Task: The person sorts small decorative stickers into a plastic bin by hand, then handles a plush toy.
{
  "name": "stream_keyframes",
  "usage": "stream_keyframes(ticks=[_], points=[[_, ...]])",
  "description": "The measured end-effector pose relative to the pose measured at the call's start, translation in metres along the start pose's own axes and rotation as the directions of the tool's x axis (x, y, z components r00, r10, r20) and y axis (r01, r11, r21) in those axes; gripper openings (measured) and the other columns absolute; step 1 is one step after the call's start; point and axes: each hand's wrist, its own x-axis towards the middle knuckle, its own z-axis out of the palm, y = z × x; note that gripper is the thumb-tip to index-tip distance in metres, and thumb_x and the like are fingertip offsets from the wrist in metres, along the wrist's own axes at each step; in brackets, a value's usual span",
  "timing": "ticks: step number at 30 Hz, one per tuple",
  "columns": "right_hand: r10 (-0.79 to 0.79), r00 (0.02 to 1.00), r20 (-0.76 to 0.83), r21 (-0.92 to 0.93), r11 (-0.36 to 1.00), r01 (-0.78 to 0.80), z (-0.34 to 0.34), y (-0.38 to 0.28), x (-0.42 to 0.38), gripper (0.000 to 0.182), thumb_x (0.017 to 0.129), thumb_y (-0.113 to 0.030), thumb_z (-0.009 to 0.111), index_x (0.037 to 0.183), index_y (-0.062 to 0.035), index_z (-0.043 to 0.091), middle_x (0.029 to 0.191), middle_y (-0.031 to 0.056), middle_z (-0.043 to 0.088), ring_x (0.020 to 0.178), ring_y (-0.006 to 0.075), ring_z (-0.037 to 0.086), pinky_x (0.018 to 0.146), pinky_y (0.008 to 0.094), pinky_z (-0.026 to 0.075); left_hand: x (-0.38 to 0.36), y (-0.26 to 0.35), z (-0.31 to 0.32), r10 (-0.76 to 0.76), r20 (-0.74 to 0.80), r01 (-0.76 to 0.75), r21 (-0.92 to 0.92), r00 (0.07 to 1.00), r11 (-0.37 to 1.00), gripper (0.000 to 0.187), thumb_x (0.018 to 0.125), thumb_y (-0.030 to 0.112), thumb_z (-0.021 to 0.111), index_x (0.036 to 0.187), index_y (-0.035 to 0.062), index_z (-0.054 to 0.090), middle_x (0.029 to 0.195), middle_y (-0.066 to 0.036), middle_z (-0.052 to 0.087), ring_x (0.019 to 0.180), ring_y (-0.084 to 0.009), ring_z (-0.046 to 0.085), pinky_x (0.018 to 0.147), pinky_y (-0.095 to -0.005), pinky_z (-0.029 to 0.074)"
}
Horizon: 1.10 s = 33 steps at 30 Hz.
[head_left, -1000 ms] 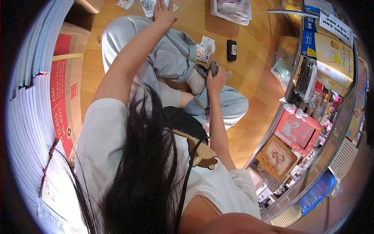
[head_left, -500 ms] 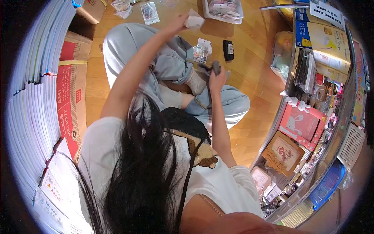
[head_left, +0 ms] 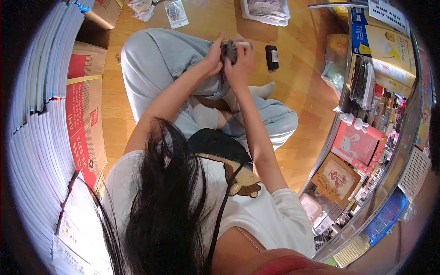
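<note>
In front of my crossed legs, both hands come together on a crumpled dark grey, cloth-like item (head_left: 228, 51). My left hand (head_left: 214, 58) closes round its left side, fingers pointing up. Against its right side, my right hand (head_left: 241, 67) is closed, with the fingers bent over the top. A small white piece (head_left: 244, 44) shows at the right fingertips, partly covered by them. A black pouch-like object (head_left: 272, 57) with a white label lies on the floor right of my hands.
Clear packets (head_left: 176, 13) and a white basket (head_left: 266, 18) of small packets lie ahead on the wooden floor. Stacked notebooks (head_left: 36, 151) and a red-and-brown carton (head_left: 86, 119) stand left. Shelves on the right hold a pink rabbit frame (head_left: 355, 144) and a wooden frame (head_left: 336, 179).
My left hand has come down and right with the white piece. My right hand has moved up and left with the grey item. They now meet, covering the packet on the floor.
</note>
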Motion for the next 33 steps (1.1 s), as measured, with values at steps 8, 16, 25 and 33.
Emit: stream_keyframes(ticks=[8,16,25,33], points=[[0.185,0.981,-0.065,0.014,0.983,-0.184,-0.021,0.022,0.04,0.044,0.067,-0.014,0.067,0.11,-0.0094,0.055,0.102,0.0176,0.052,0.094,0.0382,0.052,0.079,0.0468,0.042,0.007,-0.016,-0.002,-0.026,-0.045,0.038,0.288,0.999,0.957,0.05,0.094,0.045,0.038,0.122,0.0049,0.048,0.112,-0.008,0.057,0.098,-0.0212,0.058,0.088,-0.0348,0.046],[0.106,0.991,0.087,0.077,0.991,-0.112,0.0,-0.019,0.012,0.043,0.073,-0.018,0.061,0.111,-0.0025,0.052,0.106,0.0199,0.052,0.103,0.0393,0.048,0.088,0.0463,0.038,-0.004,0.004,0.003,0.068,-0.117,-0.068,0.003,0.991,0.998,0.068,0.09,0.062,0.028,0.119,0.0046,0.049,0.111,-0.006,0.056,0.099,-0.0177,0.053,0.093,-0.0342,0.038],[0.387,0.92,0.057,0.193,0.9,-0.391,0.009,0.002,0.022,0.036,0.076,-0.01,0.055,0.109,0.0022,0.05,0.101,0.0226,0.051,0.095,0.0408,0.05,0.083,0.0436,0.039,-0.012,-0.017,0.003,-0.013,-0.004,0.014,0.267,1.0,0.964,0.073,0.09,0.063,0.023,0.136,0.0068,0.034,0.13,-0.009,0.044,0.104,-0.0185,0.047,0.094,-0.0361,0.034],[0.239,0.969,0.068,0.065,0.968,-0.243,0.001,0.001,0.021,0.038,0.072,-0.006,0.057,0.11,-0.0009,0.051,0.101,0.0215,0.051,0.097,0.04,0.049,0.081,0.0441,0.04,0.001,-0.019,0.001,0.06,-0.042,-0.049,0.233,0.997,0.971,0.061,0.089,0.065,0.026,0.103,0.0139,0.056,0.079,0.002,0.054,0.069,-0.0089,0.05,0.066,-0.0252,0.043]])
